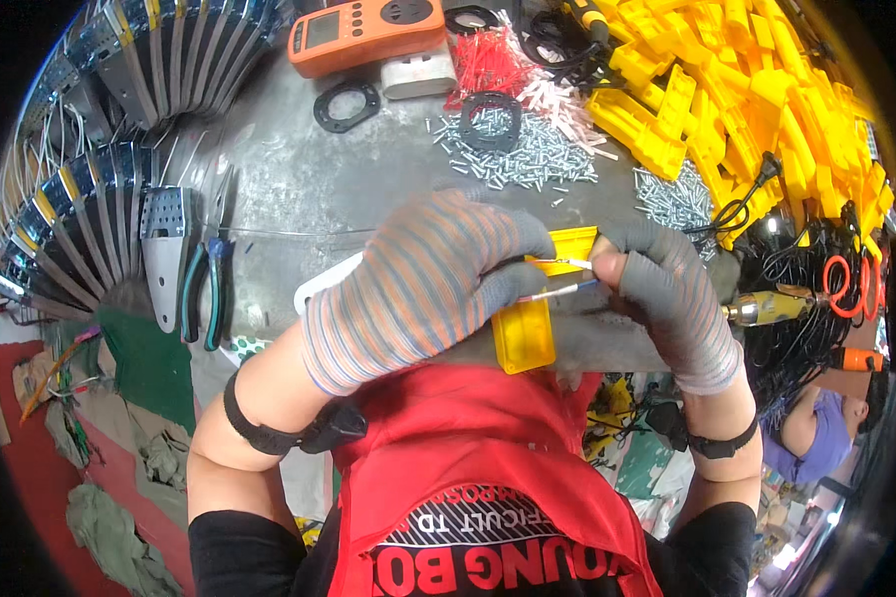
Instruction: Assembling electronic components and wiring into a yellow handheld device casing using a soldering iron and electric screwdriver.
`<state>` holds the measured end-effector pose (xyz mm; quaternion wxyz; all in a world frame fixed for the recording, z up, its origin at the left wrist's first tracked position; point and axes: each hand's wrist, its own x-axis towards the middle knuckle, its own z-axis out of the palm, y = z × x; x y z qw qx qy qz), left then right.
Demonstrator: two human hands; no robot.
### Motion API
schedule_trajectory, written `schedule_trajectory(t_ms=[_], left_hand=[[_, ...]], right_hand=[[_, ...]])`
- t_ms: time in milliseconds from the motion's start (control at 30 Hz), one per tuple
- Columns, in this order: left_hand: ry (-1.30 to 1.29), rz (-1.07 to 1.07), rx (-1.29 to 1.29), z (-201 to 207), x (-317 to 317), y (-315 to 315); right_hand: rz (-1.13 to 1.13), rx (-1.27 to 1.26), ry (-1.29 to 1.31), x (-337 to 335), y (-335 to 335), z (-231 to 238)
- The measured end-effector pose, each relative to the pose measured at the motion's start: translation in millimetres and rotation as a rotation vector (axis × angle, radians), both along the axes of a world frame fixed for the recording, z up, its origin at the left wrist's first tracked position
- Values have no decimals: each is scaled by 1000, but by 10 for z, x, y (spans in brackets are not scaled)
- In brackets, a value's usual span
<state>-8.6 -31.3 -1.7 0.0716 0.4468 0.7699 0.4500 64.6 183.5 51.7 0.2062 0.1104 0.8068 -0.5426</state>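
Note:
Both my hands wear striped knit gloves and meet over the near edge of the metal worktable point(299, 169). Between the fingertips of my left hand point(423, 274) are two thin wires point(558, 292), one with a white sleeve. Opposite it, my right hand point(662, 294) pinches the other end of the wires, its bare thumb tip showing. Just below and behind the fingers sits a yellow plastic housing point(525, 333), partly covered by my left hand. A white rounded piece point(329, 282) sticks out from under my left hand; the rest of it is hidden.
Pliers point(209, 284) lie left, beside a grey metal plate point(169, 249) and fanned metal parts point(80, 229). Farther back are an orange meter point(363, 38), a black ring point(346, 105) and loose screws point(528, 149). Yellow housings point(747, 90) pile up right, near a power screwdriver point(772, 307).

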Motion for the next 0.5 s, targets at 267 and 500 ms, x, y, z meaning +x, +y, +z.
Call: schedule_trajectory(t_ms=[267,500], left_hand=[[86,127,-39,-41,206,-20],[114,133,-28,-59,212,-26]], right_hand=[[16,8,51,23,-89,-68],[-17,-3,22,-23,-76,-90]])
